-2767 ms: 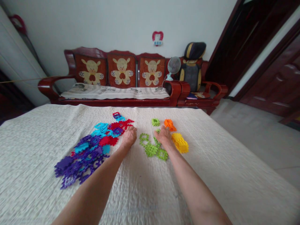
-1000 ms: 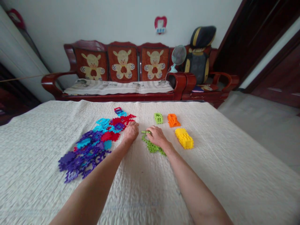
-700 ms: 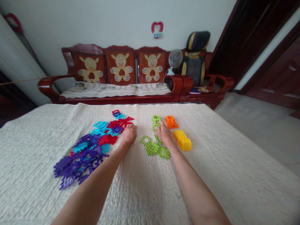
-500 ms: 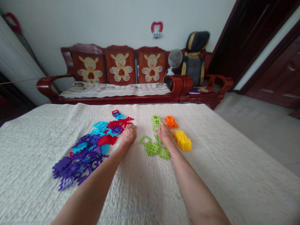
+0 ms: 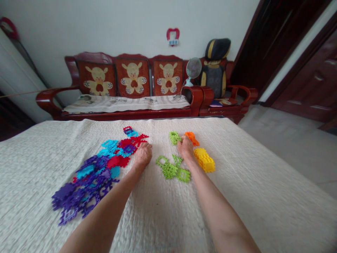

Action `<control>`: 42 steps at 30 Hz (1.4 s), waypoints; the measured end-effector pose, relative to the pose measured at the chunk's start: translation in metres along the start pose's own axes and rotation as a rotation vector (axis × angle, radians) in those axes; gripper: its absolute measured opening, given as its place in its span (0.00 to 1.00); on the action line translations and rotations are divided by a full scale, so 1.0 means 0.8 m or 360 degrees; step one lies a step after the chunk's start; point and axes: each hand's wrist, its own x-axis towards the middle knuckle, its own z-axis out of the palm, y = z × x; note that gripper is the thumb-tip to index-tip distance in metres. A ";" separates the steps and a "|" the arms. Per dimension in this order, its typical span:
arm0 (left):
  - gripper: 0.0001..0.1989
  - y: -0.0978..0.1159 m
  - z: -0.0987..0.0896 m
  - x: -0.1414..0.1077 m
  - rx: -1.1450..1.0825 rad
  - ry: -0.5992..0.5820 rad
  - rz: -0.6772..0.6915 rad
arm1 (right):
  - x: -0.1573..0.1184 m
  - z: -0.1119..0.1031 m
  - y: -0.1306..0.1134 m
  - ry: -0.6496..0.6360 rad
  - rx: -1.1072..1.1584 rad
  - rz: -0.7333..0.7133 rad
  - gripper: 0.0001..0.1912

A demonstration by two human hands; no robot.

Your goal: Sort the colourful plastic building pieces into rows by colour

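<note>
Curled on the cloth, my left hand [image 5: 143, 154] lies beside the right end of some red plastic building tiles [image 5: 119, 161]. Its fingertips are tucked under, so anything in them is hidden. My right hand [image 5: 185, 147] pinches the near right edge of a light green building tile [image 5: 174, 137], which may have others under it. More green building tiles [image 5: 171, 170], some with window-like openings, lie loosely nearer to me. Orange building tiles [image 5: 192, 138] sit just beyond my right hand, and a neat row of yellow building tiles [image 5: 204, 160] lies to its right.
A mixed heap of purple building tiles [image 5: 65, 195] and light blue building tiles [image 5: 85, 171] spreads over the left of the cloth-covered table [image 5: 263, 196]. Behind the table stand a wooden sofa [image 5: 116, 114], a small fan [image 5: 193, 68] and an armchair [image 5: 222, 111].
The green tile at my right hand has gone from standing tall to lying lower and more compact. My left hand stays closed by the red tiles. The view has shifted slightly.
</note>
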 end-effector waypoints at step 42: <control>0.14 -0.013 -0.024 -0.073 0.0013 -0.0015 -0.0055 | -0.096 -0.058 -0.007 -0.0532 -0.0349 0.0056 0.14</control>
